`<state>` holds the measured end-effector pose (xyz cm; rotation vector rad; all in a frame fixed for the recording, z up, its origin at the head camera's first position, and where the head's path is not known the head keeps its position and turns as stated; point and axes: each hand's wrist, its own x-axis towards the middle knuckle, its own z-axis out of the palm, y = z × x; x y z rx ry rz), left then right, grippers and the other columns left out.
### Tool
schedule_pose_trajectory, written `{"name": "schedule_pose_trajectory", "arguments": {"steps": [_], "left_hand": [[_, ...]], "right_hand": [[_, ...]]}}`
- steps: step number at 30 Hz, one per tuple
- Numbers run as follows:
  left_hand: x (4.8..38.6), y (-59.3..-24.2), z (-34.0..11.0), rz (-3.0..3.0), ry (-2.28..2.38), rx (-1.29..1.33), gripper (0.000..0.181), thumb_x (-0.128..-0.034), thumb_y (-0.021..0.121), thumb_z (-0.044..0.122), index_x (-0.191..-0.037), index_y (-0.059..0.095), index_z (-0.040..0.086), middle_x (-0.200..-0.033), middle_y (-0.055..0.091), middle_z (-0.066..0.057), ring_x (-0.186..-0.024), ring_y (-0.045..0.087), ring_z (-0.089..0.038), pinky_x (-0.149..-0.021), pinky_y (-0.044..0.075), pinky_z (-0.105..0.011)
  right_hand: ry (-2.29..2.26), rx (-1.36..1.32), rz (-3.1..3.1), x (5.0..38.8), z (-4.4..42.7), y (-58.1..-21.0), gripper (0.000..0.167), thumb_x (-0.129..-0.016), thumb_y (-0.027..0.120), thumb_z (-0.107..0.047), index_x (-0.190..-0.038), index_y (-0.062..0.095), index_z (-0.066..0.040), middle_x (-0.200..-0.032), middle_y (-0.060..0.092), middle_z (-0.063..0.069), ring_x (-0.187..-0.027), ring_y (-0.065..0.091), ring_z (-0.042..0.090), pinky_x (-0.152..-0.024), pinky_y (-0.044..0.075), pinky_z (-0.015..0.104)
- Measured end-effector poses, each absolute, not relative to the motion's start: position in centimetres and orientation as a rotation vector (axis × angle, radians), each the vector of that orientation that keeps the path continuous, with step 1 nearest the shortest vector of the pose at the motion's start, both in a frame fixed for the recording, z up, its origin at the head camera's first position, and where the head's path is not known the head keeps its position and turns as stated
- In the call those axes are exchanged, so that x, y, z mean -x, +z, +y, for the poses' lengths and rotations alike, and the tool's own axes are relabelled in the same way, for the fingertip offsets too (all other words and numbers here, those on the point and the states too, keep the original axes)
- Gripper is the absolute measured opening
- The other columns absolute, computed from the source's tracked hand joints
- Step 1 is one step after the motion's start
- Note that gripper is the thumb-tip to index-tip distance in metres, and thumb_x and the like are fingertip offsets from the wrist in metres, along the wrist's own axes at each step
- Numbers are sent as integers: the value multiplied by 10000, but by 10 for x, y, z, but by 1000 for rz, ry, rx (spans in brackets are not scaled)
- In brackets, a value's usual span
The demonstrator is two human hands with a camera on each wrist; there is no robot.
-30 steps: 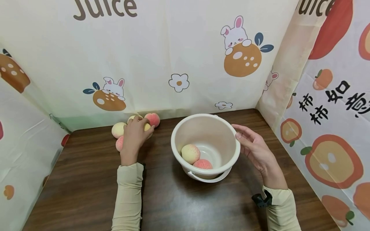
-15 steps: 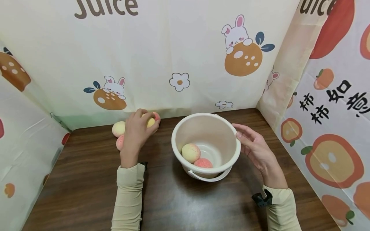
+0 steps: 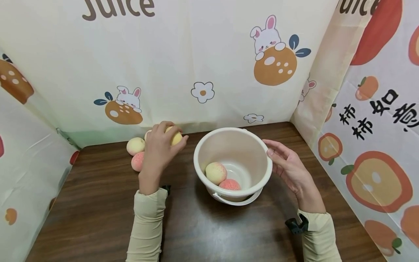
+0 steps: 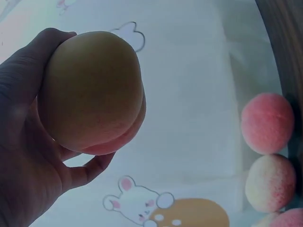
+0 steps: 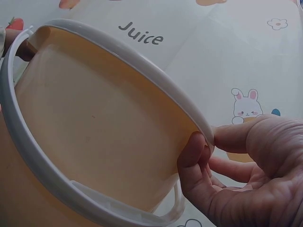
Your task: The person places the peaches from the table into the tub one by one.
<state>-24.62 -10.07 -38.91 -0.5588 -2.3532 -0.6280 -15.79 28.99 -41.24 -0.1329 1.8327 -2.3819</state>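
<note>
With our left hand [image 3: 159, 147] we pinch a yellow peach [image 4: 92, 90] between thumb and fingers; our right hand [image 3: 291, 169] pinches the white bucket [image 3: 248, 156] by its rim. Behind our dark wood-grain bench [image 3: 203, 240] hangs rabbit-printed cloth [image 3: 167, 65].

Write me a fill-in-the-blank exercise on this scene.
1. In the head view, the right hand pinches the rim of the bucket on its ____ side.
2. That view shows ____ peaches inside it.
3. In that view, the left hand grips a yellow peach to the bucket's ____.
Missing words: right; two; left.
</note>
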Motion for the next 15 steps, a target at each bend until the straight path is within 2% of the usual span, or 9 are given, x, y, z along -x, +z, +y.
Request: {"name": "schedule_pose_trajectory", "arguments": {"steps": [7,15], "left_hand": [[240,-381,-90,-2273,-670,655,235,-875,797,300,-1020,778,116,-1120,691,-138,-971,619,-413,-852,496,-528],[229,-375,-82,-2210,-660,678,236,-873,788,318,-1021,770,134,-1135,690,-114,-999,621,-383,-843,487,-519]], "right_hand": [[-2382,141,1839,158,290,-411,373,-1074,535,-77,-1447,547,-75,-1229,694,-20,-969,734,72,-781,623,250],[-2364,116,1866,158,290,-413,363,-1075,539,-91,-1437,559,-98,-1238,694,-34,-982,734,69,-790,625,255]]}}
